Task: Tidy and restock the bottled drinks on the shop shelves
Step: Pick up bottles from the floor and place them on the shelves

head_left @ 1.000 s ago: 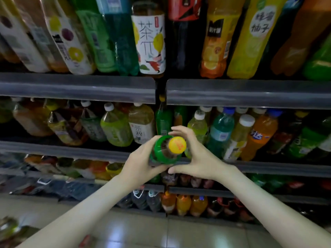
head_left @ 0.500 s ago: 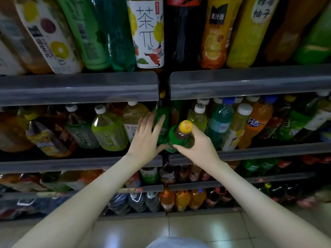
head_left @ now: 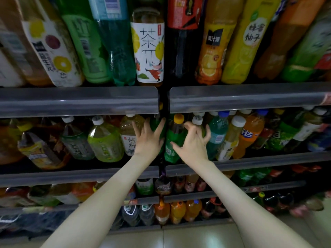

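Green plastic bottle with a yellow cap [head_left: 174, 140] stands on the middle shelf [head_left: 250, 161], at 12 o'clock. The right hand [head_left: 194, 143] thumbs it, fingers loosely curled; whether the grip holds, I cannot tell. The left hand [head_left: 147, 138], spread flat, braces the neighbouring green bottle [head_left: 155, 125], probably keeping the slot clear.

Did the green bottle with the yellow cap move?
Yes. The green bottle went from in front of the shelf rail to standing upright behind it.

Pale glossy floor tiles [head_left: 197, 237] along bottom edge; dark grout line between; soft light reflections.
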`<state>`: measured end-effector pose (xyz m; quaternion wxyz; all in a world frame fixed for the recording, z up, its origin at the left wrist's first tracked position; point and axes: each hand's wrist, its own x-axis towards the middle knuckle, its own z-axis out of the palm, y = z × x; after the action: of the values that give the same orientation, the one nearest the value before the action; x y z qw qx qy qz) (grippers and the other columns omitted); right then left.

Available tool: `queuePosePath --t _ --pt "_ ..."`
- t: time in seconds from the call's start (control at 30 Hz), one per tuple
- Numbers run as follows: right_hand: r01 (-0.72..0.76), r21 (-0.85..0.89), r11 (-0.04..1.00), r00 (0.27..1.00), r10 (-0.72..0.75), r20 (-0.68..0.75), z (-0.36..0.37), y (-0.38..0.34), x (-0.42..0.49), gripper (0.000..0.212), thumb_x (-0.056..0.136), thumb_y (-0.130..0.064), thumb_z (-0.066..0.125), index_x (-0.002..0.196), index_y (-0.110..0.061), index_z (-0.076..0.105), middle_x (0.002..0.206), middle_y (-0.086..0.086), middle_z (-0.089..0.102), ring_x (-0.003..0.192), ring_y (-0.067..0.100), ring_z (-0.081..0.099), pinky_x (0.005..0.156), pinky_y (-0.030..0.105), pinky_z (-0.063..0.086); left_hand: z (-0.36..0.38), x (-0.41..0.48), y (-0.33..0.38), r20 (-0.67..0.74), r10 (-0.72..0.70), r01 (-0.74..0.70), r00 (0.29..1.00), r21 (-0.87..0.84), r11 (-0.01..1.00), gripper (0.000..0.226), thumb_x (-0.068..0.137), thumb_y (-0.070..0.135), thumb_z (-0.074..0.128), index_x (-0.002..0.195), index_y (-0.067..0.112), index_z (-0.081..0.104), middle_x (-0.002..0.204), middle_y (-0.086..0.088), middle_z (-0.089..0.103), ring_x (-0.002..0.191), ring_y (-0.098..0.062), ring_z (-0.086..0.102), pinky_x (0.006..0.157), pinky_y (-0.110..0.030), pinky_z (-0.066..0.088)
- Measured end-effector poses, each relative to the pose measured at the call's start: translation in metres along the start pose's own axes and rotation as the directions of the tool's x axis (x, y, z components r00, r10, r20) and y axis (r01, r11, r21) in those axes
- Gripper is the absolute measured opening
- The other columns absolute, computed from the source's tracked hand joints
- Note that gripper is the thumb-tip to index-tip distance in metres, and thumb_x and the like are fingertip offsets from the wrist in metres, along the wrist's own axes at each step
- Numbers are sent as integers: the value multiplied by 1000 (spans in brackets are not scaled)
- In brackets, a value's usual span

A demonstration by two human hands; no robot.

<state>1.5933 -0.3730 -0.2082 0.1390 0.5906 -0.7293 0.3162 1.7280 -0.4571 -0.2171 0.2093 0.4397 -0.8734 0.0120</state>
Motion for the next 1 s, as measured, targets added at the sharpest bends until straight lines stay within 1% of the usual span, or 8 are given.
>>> queuePosePath --t 0.1,0.2,0.3,0.43,0.53,0.77,0.87,1.0 --pt "25 -6 1000 999 -26 -31 1 -4 7 68 60 -26 90 107 1 50 105 15 65 105 39 62 107 45 9 -3 6 -3 19 -7 6 1000 56 998 69 93 31 55 152 25 20 127 -33 42 118 -44 44 108 -63 -14" --pt "105 -80 991 994 -105 -5 2 -6 7 70 66 -27 86 124 -10 51 111 12 64 110 37 59 107 47 9 -7 11 -4 70 -21 13 997 104 994 75 93 39 49 152 34 4 137 -28 34 119 -40 46 101 -57 -30" --pt "161 -213 964 984 -140 109 4 -4 3 78 67 -30 84 138 -22 51 122 13 60 117 35 55 109 53 9 -9 12 -3 109 -21 13 994 76 997 78 90 38 53 152 34 6 131 -25 38 118 -40 47 98 -53 -35" --pt "251 -362 898 963 -193 188 5 4 5 103 48 -36 92 141 -30 48 122 18 59 121 33 53 112 55 17 -11 13 -9 65 -7 6 998 24 1000 74 81 31 68 147 23 34 114 -28 45 112 -46 43 112 -60 -2" --pt "271 -414 869 960 -213 180 7 9 10 108 38 -38 96 137 -28 54 114 18 64 114 32 60 108 56 32 -14 9 -13 26 -6 7 1000 -42 999 70 76 26 76 139 17 47 110 -32 46 106 -50 43 101 -59 32" --pt "243 -427 871 969 -200 143 12 9 15 95 51 -16 86 139 -27 52 124 20 61 117 31 59 106 59 33 -16 0 -9 -73 64 -68 995 -55 996 63 70 20 81 129 16 58 98 -29 51 93 -50 51 78 -55 51" --pt "254 -381 889 967 -229 111 11 20 6 95 55 -8 78 143 -24 47 137 18 53 123 31 53 111 56 24 -12 4 -9 -87 34 -35 996 -9 999 66 80 23 74 140 20 47 108 -33 52 107 -54 50 102 -60 36" --pt "253 -289 923 967 -255 32 4 37 -8 99 58 -14 84 145 -19 37 147 18 40 132 30 37 110 53 17 -1 10 -4 57 -5 3 998 37 999 71 97 34 46 152 33 2 148 -28 24 141 -41 18 117 -48 3"
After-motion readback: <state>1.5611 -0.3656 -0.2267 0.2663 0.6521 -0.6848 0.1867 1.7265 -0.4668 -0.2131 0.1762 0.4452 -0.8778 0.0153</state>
